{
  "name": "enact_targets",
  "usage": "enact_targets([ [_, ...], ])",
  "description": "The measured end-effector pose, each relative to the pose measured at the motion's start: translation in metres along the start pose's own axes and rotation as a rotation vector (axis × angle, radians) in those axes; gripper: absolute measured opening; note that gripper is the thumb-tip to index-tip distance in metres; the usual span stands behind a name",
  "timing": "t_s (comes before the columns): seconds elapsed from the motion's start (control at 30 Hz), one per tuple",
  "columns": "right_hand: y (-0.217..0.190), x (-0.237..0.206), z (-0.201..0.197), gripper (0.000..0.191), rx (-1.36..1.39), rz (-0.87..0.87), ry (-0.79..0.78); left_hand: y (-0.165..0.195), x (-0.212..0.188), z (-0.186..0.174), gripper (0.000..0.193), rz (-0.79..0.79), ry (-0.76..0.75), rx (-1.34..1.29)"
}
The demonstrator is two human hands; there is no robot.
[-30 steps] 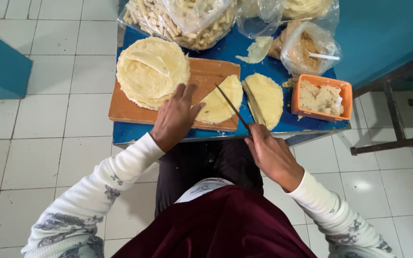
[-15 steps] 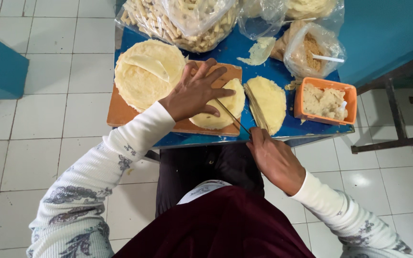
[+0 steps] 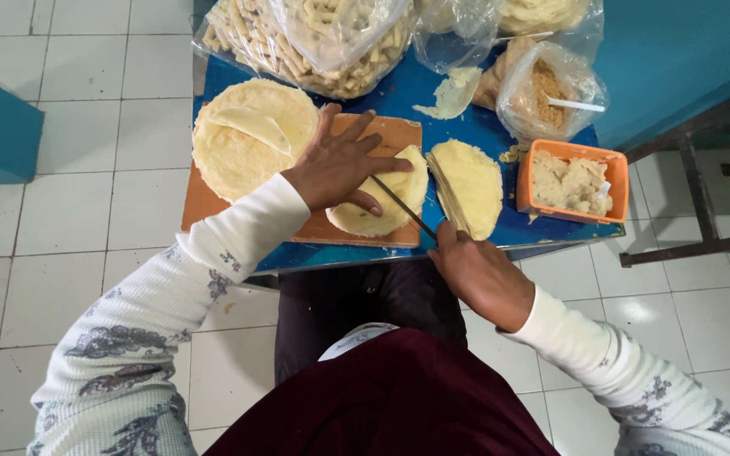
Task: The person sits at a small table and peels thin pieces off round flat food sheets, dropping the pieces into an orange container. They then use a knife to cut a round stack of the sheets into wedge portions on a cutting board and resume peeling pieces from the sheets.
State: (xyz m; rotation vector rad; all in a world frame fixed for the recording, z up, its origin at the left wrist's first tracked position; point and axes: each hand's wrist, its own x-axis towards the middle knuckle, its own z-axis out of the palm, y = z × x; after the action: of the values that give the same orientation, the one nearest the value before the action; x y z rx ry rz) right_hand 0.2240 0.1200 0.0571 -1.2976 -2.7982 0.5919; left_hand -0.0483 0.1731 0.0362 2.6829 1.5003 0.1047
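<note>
Since a second ago, left hand (image 3: 344, 165) moved up off the near edge of the wooden cutting board (image 3: 213, 203) and now spread flat, fingers splayed, pressing down on the half-round stack of thin dough sheets (image 3: 382, 207) lying on the board's right end; nothing clasped, palm simply bearing on the stack's upper left part, fingertips pointing toward the far side of the blue table (image 3: 399, 93)

Right hand (image 3: 479, 274) at the table's near edge, closed around the handle of a thin dark knife (image 3: 403, 207), blade running up and to the left across the straight cut edge of that stack, tip just beside the left fingers

Second half-round stack of dough sheets (image 3: 471, 186) off the board to the right, just beyond the blade, apart from both hands

Round full stack of dough sheets (image 3: 251, 139) on the board's left end, overhanging its far corner, just left of the left wrist

Orange plastic tub (image 3: 572, 152) of pale filling at the right, near the second half stack

Clear bags of fried strips (image 3: 314, 42) and of brown crumbs (image 3: 547, 89) along the far side, with a scrap of dough (image 3: 449, 93) between them

White tiled floor (image 3: 69, 101) around the table
</note>
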Motion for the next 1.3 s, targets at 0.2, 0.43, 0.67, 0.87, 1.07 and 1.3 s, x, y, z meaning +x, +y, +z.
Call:
enact_targets([
  [0.2, 0.000, 0.020, -0.002, 0.026, 0.010, -0.019, -0.039, 0.000, 0.002, 0.007, 0.088, 0.006, 0.004, 0.061],
  [0.43, -0.007, 0.042, -0.004, 0.027, 0.046, -0.023, -0.056, 0.000, -0.001, 0.006, 0.088, -0.005, 0.083, 0.177],
  [0.67, 0.007, 0.005, -0.005, 0.027, 0.052, 0.026, -0.038, 0.000, -0.002, 0.008, 0.086, -0.024, -0.003, 0.127],
  [0.87, 0.000, 0.039, 0.005, 0.026, 0.153, 0.016, -0.043, -0.005, -0.002, 0.016, 0.086, 0.055, 0.063, 0.106],
  [1.07, 0.011, 0.047, 0.030, 0.025, 0.088, -0.009, 0.053, -0.010, -0.004, 0.015, 0.085, 0.021, 0.075, 0.091],
  [1.3, 0.040, 0.024, 0.061, 0.026, -0.041, -0.068, 0.134, -0.008, -0.002, 0.009, 0.086, -0.011, 0.018, 0.165],
])
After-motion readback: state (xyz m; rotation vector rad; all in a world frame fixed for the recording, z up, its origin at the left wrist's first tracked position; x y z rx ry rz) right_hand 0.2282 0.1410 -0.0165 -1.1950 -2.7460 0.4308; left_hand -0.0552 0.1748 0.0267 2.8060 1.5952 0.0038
